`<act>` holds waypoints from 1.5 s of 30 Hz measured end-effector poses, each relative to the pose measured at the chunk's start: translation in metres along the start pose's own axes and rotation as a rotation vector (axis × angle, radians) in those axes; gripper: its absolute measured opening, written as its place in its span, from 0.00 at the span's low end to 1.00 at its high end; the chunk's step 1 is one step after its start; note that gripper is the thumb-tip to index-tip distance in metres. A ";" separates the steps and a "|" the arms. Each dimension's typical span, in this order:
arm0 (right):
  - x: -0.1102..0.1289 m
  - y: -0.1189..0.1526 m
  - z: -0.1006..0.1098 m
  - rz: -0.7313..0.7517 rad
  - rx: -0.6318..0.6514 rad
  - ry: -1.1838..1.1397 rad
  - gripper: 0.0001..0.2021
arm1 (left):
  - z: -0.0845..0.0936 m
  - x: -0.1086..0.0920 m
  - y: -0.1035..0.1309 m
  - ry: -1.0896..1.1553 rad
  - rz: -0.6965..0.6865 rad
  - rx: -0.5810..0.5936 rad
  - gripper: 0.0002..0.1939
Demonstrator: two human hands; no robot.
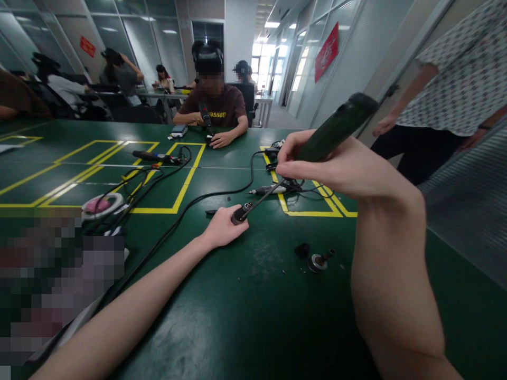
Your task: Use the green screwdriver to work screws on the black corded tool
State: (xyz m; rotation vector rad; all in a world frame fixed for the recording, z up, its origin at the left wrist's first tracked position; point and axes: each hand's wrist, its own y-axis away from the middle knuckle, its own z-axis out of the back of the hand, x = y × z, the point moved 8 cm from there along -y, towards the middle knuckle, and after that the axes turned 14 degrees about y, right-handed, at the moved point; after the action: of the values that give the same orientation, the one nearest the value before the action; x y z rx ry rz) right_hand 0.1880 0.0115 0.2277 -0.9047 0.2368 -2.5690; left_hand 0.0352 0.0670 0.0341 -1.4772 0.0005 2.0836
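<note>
My right hand (317, 163) is closed round the dark green handle of a screwdriver (336, 126), raised above the table. The thin shaft slants down and left to a small black cylindrical part (239, 214), where its tip meets the part's open end. My left hand (225, 227) grips that part near the table surface. To the right lie a round metal piece with a brown stub (318, 262) and a black cap (302, 250). Small bits are scattered near them.
Yellow tape marks the green table (269, 338). A black cable (194, 199) crosses it. Beyond lie a light-coloured tool (273, 190), a dark tool (154, 157) and a white ring-shaped roll (102, 206). One person works opposite; another stands at the right.
</note>
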 end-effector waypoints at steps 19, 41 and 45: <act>0.005 -0.005 -0.006 0.064 -0.140 -0.054 0.20 | 0.000 -0.001 -0.001 0.007 -0.010 -0.004 0.13; 0.001 -0.007 -0.004 0.040 -0.124 -0.069 0.13 | 0.000 -0.001 -0.001 0.007 -0.015 -0.006 0.14; 0.000 -0.008 -0.008 0.046 -0.118 -0.052 0.14 | 0.000 -0.001 0.000 0.006 -0.028 -0.004 0.13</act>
State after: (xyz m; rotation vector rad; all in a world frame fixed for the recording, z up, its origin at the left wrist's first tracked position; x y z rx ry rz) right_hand 0.1802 0.0188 0.2242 -0.9958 0.3922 -2.5077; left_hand 0.0352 0.0670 0.0351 -1.4773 -0.0221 2.0586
